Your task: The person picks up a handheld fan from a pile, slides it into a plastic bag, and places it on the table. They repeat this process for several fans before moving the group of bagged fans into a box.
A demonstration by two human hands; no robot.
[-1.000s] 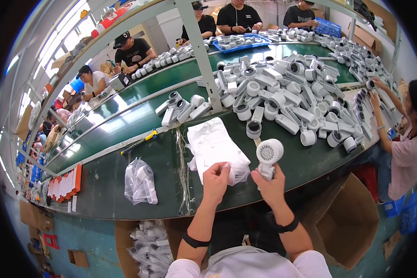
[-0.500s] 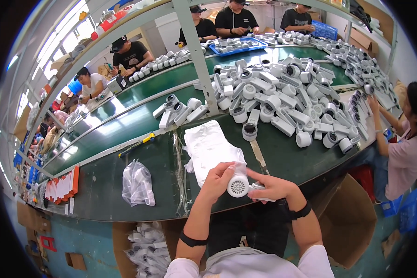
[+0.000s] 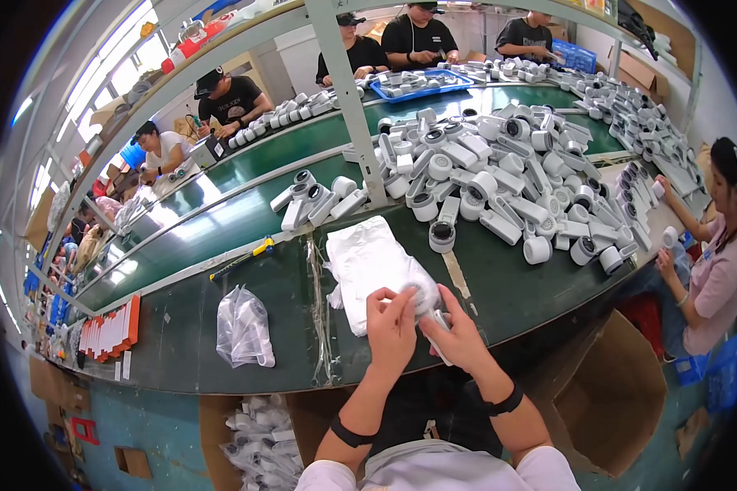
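Between my hands, over the near edge of the bench, is a white handheld fan [image 3: 423,296] with a round head, looking hazy as if under thin film. My right hand [image 3: 460,331] is closed round its handle. The thumb and fingers of my left hand [image 3: 391,326] are pinched together at the left side of the head; what they grip is too small to make out. Just beyond my hands a stack of white plastic bags [image 3: 360,255] lies flat, partly under the fan.
A large heap of grey-white fans [image 3: 499,176] covers the bench ahead and right. A bagged bundle [image 3: 244,327] and a yellow-handled tool [image 3: 241,258] lie left. Below are a carton of bagged fans [image 3: 262,442] and an open carton [image 3: 610,393]. A co-worker [image 3: 712,254] sits at right.
The fan has been raised and turned, so its grille no longer faces me squarely. My left hand has shifted to a pinch at its side. The co-worker at right has drawn one hand back.
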